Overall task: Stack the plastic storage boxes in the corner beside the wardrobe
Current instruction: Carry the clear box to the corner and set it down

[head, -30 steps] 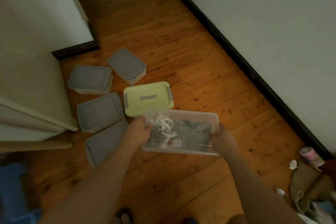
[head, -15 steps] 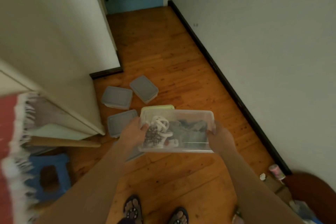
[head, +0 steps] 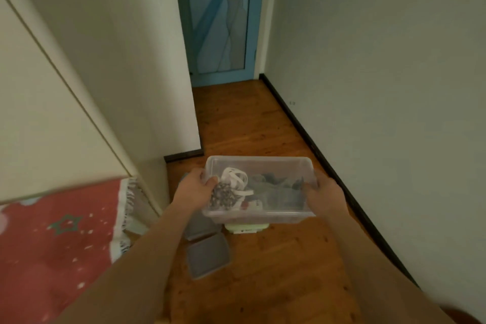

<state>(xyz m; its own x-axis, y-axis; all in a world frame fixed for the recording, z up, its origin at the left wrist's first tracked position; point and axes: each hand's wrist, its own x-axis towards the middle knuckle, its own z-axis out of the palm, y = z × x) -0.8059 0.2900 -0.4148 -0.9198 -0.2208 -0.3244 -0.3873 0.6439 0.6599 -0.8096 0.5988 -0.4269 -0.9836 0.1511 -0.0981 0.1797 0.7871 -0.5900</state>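
Clear plastic box (head: 263, 166), lidless, held up in the centre of the frame, off the floor. My left hand (head: 193, 192) grips its left short end, fingers (head: 210, 182) curled over the rim and clamped on it. My right hand (head: 324, 196) clamps the right short end the same way. Box roughly level.

Inside the box: white straps (head: 235, 179) and a speckled dark bundle (head: 223, 196) at the left end, grey cloth (head: 276, 187) to the right.

Below the box, on the wooden floor (head: 242, 123): a pale green-lidded box (head: 246, 227), mostly hidden by the one I hold, only its near edge showing. Grey-lidded box (head: 207, 255) lower centre, a second grey-lidded one (head: 198, 226) touching it just above, partly behind my left forearm.

Cream wardrobe (head: 65, 102) fills the left of the frame. Red patterned blanket (head: 57, 239) at lower left. Blue door (head: 218, 16) at upper centre, grey wall (head: 381, 73) with dark skirting along the right.
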